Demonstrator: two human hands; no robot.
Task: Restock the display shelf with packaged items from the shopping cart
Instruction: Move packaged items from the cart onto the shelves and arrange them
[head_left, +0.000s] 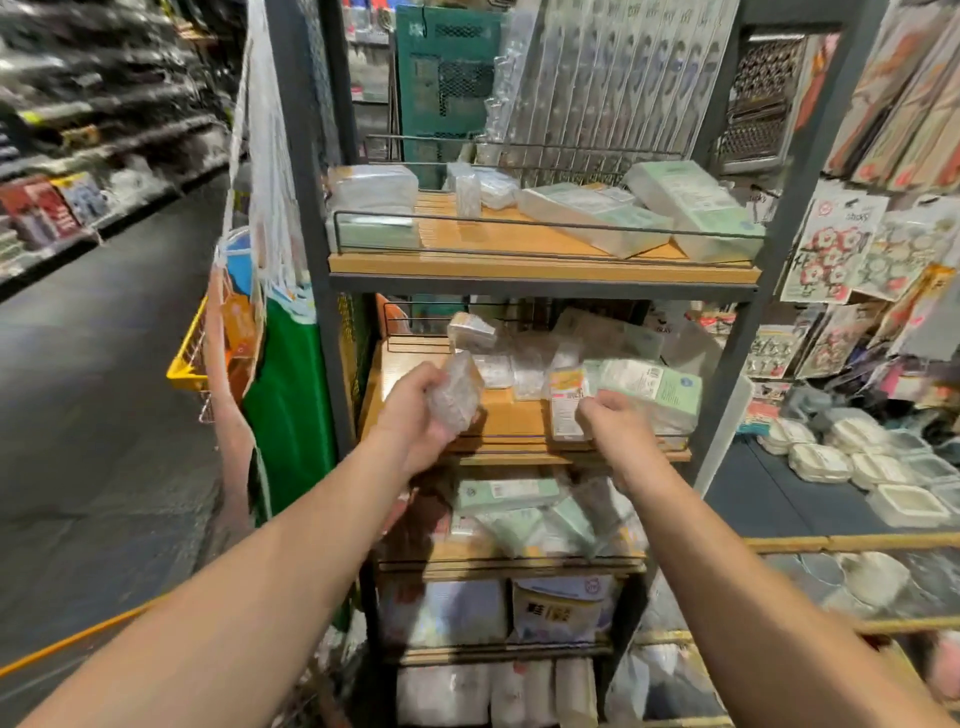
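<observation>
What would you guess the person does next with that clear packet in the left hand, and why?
Probably sets the clear packet down on the bare wood of the middle shelf: the left hand holds it just above that spot, while the right hand grips a green-labelled pack.

A tiered display shelf (540, 270) was set straight ahead, with an aisle floor (104, 389) to its left and hanging cards (831, 249) to its right. Flat packs (644, 213) were laid on the top tier. Over the second tier, a clear packet (454, 397) was held in the left hand (415, 410), left of a labelled pack (566, 410) pinched by the right hand (608, 415). More packs (509, 493) were stacked on the tier below.
</observation>
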